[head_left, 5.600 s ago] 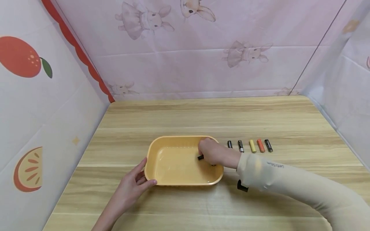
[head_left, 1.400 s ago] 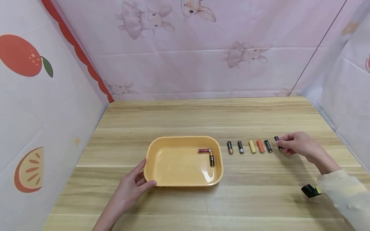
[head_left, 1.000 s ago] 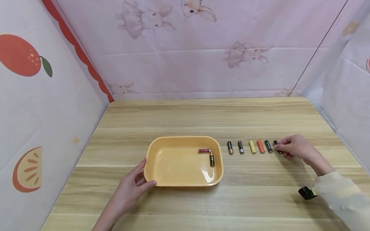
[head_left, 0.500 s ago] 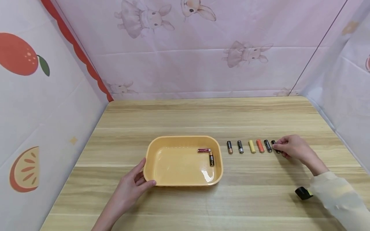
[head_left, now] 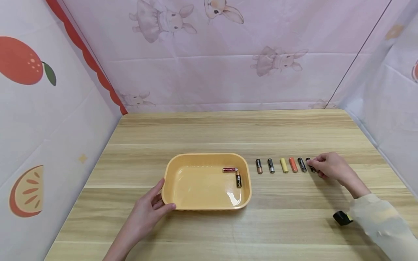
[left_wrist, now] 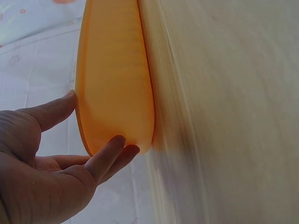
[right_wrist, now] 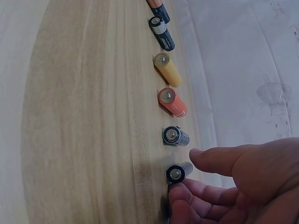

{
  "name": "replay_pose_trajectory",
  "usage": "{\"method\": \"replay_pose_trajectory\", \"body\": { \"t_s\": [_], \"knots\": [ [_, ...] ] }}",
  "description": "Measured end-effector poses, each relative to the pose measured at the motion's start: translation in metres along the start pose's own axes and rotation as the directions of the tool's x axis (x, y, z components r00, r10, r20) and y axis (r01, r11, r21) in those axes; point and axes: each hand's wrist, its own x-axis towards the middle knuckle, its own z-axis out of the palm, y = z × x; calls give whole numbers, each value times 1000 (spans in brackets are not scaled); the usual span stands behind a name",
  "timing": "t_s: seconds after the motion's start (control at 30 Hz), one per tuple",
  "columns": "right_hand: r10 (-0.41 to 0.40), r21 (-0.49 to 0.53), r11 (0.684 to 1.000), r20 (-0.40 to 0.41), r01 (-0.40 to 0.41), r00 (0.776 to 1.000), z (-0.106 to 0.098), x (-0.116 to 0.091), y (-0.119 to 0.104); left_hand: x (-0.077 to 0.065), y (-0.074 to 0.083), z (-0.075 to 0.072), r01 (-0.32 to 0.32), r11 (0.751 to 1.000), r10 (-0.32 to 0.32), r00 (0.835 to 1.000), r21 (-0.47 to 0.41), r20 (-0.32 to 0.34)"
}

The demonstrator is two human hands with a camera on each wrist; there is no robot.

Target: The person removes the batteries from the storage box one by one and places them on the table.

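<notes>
My left hand (head_left: 147, 210) holds the left front corner of a yellow plastic basin (head_left: 202, 207); in the left wrist view its fingers and thumb spread around the outer wall. Inside the basin, at the right, lie a red battery (head_left: 230, 169) and a black-and-copper battery (head_left: 238, 179). My right hand (head_left: 333, 167) is at the right end of a row of batteries, thumb and fingers around a black battery (right_wrist: 180, 172) there. Beside it lie a dark battery (head_left: 302, 165), an orange battery (head_left: 293, 165) and a yellow battery (head_left: 284, 165).
Further left in the row, between the yellow battery and the basin, lie a black-and-silver battery (head_left: 271, 166) and a black-and-copper-ended battery (head_left: 259, 166). Printed cloth walls (head_left: 209, 83) enclose the wooden table (head_left: 196, 132) at the back and sides.
My right hand has gone from inside the basin to the row's right end, then shifted slightly left with the black battery, closer to its neighbour. My left hand has stayed on the basin.
</notes>
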Motion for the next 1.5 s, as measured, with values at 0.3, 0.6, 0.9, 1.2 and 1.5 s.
{"method": "replay_pose_trajectory", "body": {
  "t_s": [0.3, 0.6, 0.9, 1.2, 1.5],
  "knots": [
    [5, 20, 1000, 1, -5, 1000, -1, -1, 1, 0, -1, 0, -8, 1000, 8, 1000, 7, 4],
    [7, 11, 1000, 10, -7, 1000, -5, -5, 0, 0, -1, -1, -3, 1000, 3, 1000, 0, 7],
    [-51, 53, 997, 22, 49, 998, -19, -10, -24, 1, -1, -1, -4, 1000, 4, 1000, -7, 13],
    [-151, 108, 983, 18, 148, 988, -28, -17, -77, 1, 0, -1, -8, 1000, 8, 1000, -5, 3],
    [-298, 125, 949, 63, 289, 952, -21, -23, -139, 0, -2, 0, -2, 1000, 2, 1000, -24, -3]
  ]
}}
